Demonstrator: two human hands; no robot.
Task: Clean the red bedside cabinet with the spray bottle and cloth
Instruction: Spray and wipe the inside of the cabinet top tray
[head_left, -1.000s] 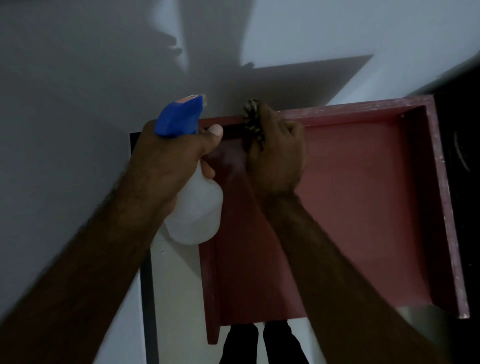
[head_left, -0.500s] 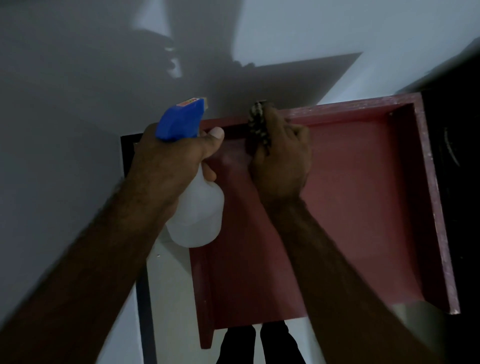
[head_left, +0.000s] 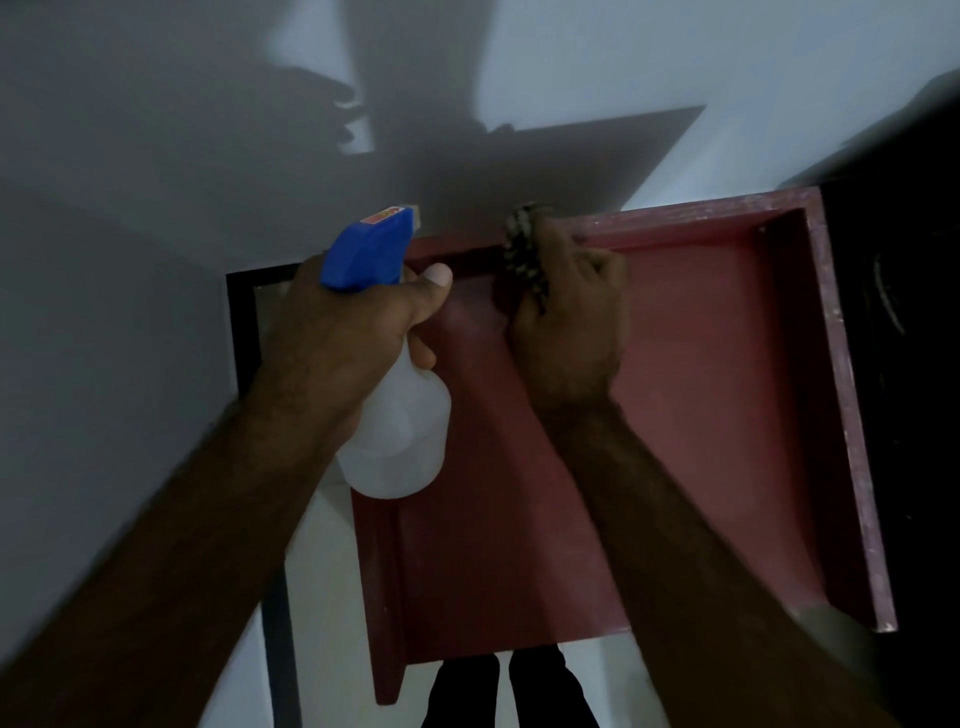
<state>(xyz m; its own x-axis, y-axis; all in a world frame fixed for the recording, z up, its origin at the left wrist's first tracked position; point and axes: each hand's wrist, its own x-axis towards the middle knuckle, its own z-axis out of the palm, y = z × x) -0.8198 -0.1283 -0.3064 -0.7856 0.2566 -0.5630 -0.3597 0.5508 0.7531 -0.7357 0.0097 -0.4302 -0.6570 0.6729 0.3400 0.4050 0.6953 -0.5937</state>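
Cabinet (head_left: 701, 415) sits below you, back rim at the wall (head_left: 156, 156). Your right hand (head_left: 571, 322) curls round the cloth (head_left: 522, 244) on that rim near its left corner. Your left hand (head_left: 348, 332) grips the bottle (head_left: 400, 431) over its left edge. Wiping looks begun; most of the top probably remains.

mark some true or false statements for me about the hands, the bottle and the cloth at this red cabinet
1. The left hand grips the spray bottle around its neck. True.
2. The bottle's trigger head is green. False: it is blue, above a translucent white body.
3. The right hand holds the cloth against the far rim of the red cabinet. True.
4. The bottle stands on the cabinet top. False: it is held in the air, over the cabinet's left edge.
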